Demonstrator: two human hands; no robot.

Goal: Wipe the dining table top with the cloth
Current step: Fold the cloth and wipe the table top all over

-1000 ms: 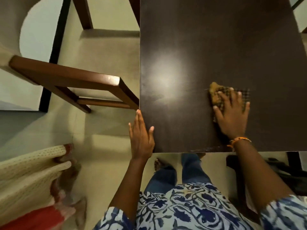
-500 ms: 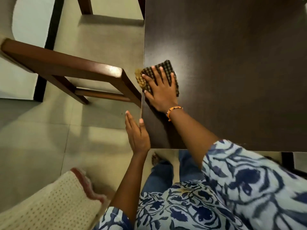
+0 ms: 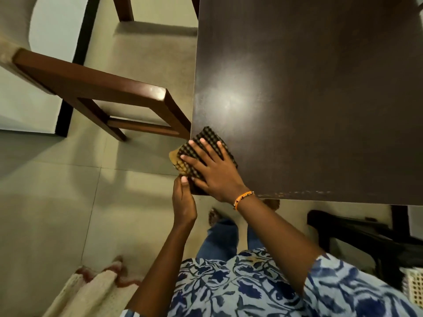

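The right hand (image 3: 215, 172) lay flat on the checked cloth (image 3: 207, 143), fingers straight and spread, pressing it onto the near left corner of the dark table (image 3: 320, 99). The cloth overhung the table's left edge, a yellow patch showing there. The left hand (image 3: 184, 200) sat just below that corner, fingers curled up against the cloth's lower edge; whether it pinched the cloth could not be told. A wooden chair (image 3: 96, 88) stood left of the table
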